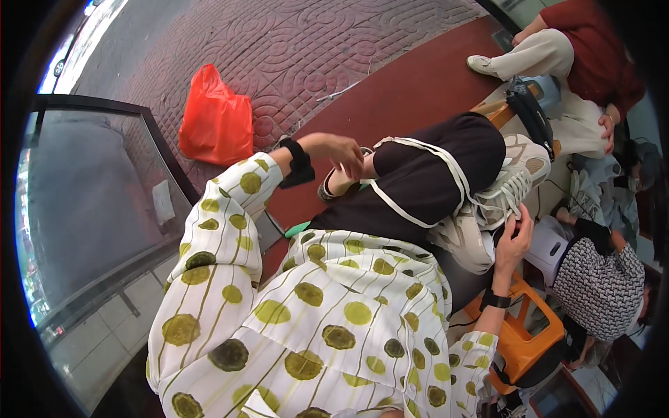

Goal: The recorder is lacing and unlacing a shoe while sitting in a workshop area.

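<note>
Across my lap, over dark trousers (425,177), lie two beige-and-white sneakers: an upper sneaker (527,161) and a lower sneaker (465,240). My right hand (514,240) grips a sneaker by the edge near its laced front. A long cream shoelace (446,164) trails from the lacing over my thigh towards my knee, one stretch ending close to my left hand. My left hand (343,155) hangs above my lower leg with loosely bent, parted fingers, and no lace shows plainly in it. Black bands are on both wrists.
An orange plastic stool (529,334) stands at my right. One person in red (592,42) sits at the far right; another in a patterned top (603,289) sits nearer. A red plastic bag (216,118) rests on the paving beyond a glass door (104,202) at left.
</note>
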`<state>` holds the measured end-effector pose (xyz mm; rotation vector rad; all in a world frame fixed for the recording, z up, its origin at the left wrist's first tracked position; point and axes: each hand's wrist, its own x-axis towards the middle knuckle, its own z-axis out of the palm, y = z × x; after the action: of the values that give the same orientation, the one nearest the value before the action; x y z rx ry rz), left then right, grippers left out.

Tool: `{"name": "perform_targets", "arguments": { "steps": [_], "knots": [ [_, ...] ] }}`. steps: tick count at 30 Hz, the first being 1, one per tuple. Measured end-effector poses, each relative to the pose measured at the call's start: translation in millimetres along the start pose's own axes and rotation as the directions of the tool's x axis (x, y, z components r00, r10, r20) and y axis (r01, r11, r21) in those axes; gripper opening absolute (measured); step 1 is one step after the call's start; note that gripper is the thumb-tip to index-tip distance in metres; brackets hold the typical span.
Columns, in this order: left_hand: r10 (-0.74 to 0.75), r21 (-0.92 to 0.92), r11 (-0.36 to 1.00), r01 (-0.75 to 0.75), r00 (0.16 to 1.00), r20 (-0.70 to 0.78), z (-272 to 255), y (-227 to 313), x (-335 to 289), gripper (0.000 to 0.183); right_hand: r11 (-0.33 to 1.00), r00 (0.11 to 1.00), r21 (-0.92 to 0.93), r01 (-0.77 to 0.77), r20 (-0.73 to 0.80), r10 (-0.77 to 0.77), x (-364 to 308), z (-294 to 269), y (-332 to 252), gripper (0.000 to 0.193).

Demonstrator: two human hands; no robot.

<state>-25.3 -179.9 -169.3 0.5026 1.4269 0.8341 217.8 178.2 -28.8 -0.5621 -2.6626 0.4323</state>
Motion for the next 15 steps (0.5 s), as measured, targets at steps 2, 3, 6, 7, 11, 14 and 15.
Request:
{"name": "perform_targets", "arguments": {
  "steps": [2,3,6,7,11,14,15],
  "knots": [
    [0.087,-0.123,0.988,-0.092,0.995,-0.049,33.6,-23.2,13.2,0.027,1.0,1.0,0.004,0.005,-0.012,-0.005,-6.5,-4.2,-4.4,0.03],
    [0.241,0.24,0.947,-0.215,0.967,-0.086,26.7,-53.8,26.9,0.027,0.999,0.999,0.035,0.037,-0.005,-0.036,-4.9,-3.4,-12.5,0.03],
    [0.152,0.251,0.964,-0.091,0.96,-0.236,13.9,-80.2,22.1,0.036,0.97,0.995,0.229,-0.088,-0.021,0.096,-11.4,-3.0,-0.1,0.033],
    [0.078,0.375,0.922,0.092,0.907,-0.414,10.7,-91.9,15.1,0.035,0.964,0.987,0.242,-0.107,-0.092,0.133,-12.7,-5.6,15.0,0.034],
    [0.086,0.377,0.882,0.282,0.691,-0.718,-4.9,-101.6,-19.0,0.028,0.738,0.825,0.567,-0.365,-0.17,0.538,-43.0,-10.3,130.4,0.037],
    [0.124,0.071,0.992,-0.101,0.809,-0.574,-11.3,-117.8,-13.1,0.019,0.412,0.579,0.552,-0.725,0.166,0.798,-105.3,9.2,164.4,0.053],
    [0.635,0.656,0.688,-0.31,0.695,-0.337,-22.0,-130.7,2.9,0.026,0.344,0.532,0.545,-0.765,0.233,0.814,-121.8,9.0,155.0,0.059]
  ]
}}
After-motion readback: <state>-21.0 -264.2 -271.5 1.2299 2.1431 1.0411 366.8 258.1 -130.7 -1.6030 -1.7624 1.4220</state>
